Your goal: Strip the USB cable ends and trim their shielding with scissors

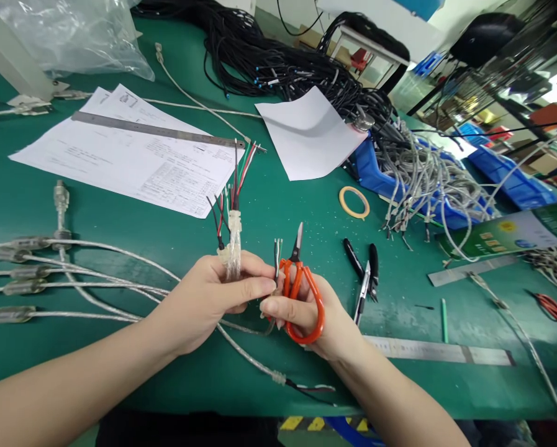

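Left hand [226,285] closed round cables [234,248] above table [306,198], bare wires [236,180] fanning up. Right hand [313,310] holds orange scissors [297,273], fingertips near another wire end [277,251]; which hand grips it, cannot tell. Other cables [96,285], at left, run out of frame. Print on paper [96,146] too small. Tabletop green, speckled. Room [506,93] at upper right blurred.

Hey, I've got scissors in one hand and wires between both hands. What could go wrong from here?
The scissors in your right hand sit close to your left hand, so a slip might nick its fingers. The thin wires upright beside the blades could get bent or cut by accident. And the pale cables running toward your left forearm may snag as it moves.
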`<state>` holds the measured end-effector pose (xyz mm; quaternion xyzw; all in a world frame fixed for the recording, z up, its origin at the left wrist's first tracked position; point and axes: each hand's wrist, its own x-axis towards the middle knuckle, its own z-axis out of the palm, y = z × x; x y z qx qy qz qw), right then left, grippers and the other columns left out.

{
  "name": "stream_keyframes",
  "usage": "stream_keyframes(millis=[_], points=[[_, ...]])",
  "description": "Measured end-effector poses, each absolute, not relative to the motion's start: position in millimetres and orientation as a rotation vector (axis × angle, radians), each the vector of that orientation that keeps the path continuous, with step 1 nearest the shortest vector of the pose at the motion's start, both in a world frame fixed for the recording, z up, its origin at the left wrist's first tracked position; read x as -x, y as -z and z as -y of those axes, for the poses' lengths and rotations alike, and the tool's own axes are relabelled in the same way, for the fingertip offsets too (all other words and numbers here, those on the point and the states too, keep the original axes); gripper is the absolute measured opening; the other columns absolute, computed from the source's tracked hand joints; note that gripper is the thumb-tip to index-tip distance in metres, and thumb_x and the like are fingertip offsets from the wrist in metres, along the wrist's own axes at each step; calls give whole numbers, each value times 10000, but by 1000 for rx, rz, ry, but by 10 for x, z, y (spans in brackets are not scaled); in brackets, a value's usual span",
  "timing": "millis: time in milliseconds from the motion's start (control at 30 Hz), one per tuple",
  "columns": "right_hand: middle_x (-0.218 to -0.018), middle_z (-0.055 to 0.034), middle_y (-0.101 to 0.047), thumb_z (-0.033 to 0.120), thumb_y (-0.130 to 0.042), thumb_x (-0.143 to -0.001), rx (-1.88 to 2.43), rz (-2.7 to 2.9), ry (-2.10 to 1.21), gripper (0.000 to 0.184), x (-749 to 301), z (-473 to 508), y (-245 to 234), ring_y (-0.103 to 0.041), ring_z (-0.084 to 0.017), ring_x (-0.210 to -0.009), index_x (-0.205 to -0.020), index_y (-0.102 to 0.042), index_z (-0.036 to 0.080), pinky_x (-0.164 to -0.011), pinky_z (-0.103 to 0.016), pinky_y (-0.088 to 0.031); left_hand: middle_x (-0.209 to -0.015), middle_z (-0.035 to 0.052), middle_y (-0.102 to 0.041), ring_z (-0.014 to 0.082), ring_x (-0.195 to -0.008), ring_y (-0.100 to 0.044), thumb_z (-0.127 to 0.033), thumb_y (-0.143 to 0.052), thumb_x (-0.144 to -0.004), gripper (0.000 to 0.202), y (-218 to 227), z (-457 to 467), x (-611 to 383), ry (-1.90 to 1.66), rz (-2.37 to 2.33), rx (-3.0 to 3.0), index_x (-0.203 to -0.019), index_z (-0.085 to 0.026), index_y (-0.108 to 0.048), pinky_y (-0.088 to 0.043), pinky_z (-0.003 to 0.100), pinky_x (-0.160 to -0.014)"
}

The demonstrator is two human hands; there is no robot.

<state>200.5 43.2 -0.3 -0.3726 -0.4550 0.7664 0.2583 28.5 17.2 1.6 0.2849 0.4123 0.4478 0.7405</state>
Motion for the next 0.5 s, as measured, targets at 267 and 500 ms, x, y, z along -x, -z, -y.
stream_keyframes(millis=[267, 500], points=[[-628, 23, -607, 252, -820, -730, 1024, 1247, -2074, 228, -2018, -424, -54, -502, -71, -543, -717, -621, 142, -494, -186, -386, -648, -42, -566, 76, -604, -550, -204, -728, -807, 204, -15, -180, -292, -1016, -929, -722, -611, -191, -674, -388, 210, -552], [-695, -3, -659, 287, -756, -821, 968, 1332, -2066, 146, -2074, -427, -64, -555, -68, -586, -799, -696, 156, -534, -174, -422, -608, -43, -571, 46, -521, -421, -256, -711, -843, 211, -24, -171, -281, -983, -864, -760, -641, -197, -708, -299, 212, -491]])
